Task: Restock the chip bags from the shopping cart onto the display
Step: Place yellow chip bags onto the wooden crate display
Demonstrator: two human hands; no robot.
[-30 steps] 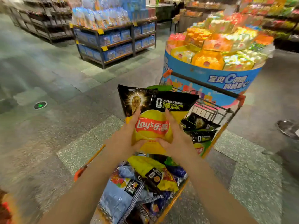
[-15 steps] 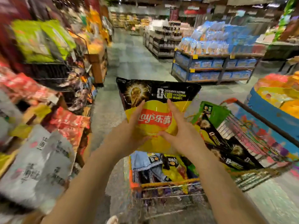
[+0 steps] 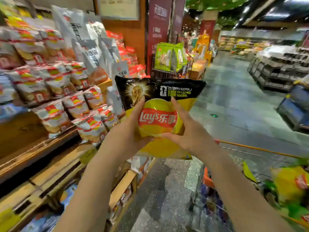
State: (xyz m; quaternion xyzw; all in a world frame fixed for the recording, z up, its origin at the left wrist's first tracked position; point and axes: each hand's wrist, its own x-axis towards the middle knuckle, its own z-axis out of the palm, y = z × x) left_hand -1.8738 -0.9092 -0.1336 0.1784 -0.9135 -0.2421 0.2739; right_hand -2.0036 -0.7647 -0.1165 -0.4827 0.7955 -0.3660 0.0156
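Both the left hand (image 3: 132, 131) and right hand (image 3: 189, 136) grip a puffy yellow-and-black foil chip bag (image 3: 158, 118), fingers curled around its sides, midair beside the wooden display shelf (image 3: 50, 148). Probably best to keep the grip light and slide it upright into a gap among the red-and-white bags (image 3: 78, 106); the shopping cart (image 3: 250, 190) sits lower right.

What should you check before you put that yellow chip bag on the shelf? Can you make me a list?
1. Is the bag held firmly? The left hand and right hand both grip the yellow Lay's bag: ok.
2. Is the bag upright, logo facing the person? Ok.
3. Is the display in reach? The wooden shelves stand close on the left: ok.
4. Is there a free spot? A bare stretch of shelf shows below the red-and-white bags: ok.
5. Do yellow bags belong there? Cannot tell; the labels are blurred.
6. Is the shopping cart clear of the path? It sits to the right: ok.
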